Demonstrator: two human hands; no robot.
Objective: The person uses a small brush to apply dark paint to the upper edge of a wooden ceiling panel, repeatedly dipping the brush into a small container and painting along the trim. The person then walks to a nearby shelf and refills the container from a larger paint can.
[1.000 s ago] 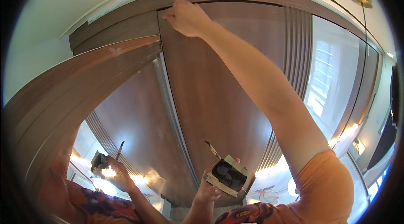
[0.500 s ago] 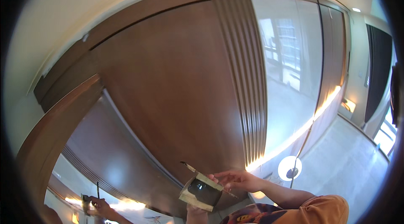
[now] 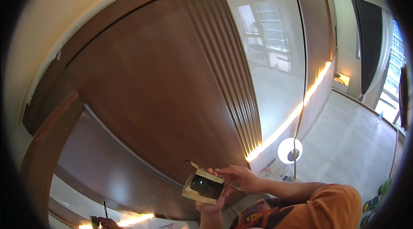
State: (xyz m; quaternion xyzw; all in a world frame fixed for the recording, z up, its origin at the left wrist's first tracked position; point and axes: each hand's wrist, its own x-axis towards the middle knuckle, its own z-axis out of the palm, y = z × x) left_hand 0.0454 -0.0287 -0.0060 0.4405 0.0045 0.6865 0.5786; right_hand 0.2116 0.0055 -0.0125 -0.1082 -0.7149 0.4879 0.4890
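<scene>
A small pale box (image 3: pixel 188 192) with a glossy dark inside sits low in the middle, tilted. My left hand (image 3: pixel 211 206) holds it from below and from its right side. A thin paintbrush (image 3: pixel 193 165) slants behind the box's far edge, its dark tip out at the left and its handle showing again at the right. My right hand (image 3: pixel 241 178) has its fingers closed around that handle, close to the box. Part of the brush is hidden by the box and fingers.
A brown wall panel (image 3: pixel 142 74) fills the space ahead, with a fluted strip (image 3: pixel 223 57) and a glossy white panel (image 3: pixel 275 87) beside it. A black cord (image 3: pixel 304 57) runs down to a round lit lamp (image 3: pixel 290 150). At lower left a shiny surface (image 3: pixel 107 156) reflects a hand.
The view has swung, so the wall and lamp sit farther left and the window shows more. My left hand shows more beneath the box. Both hands still hold the same things.
</scene>
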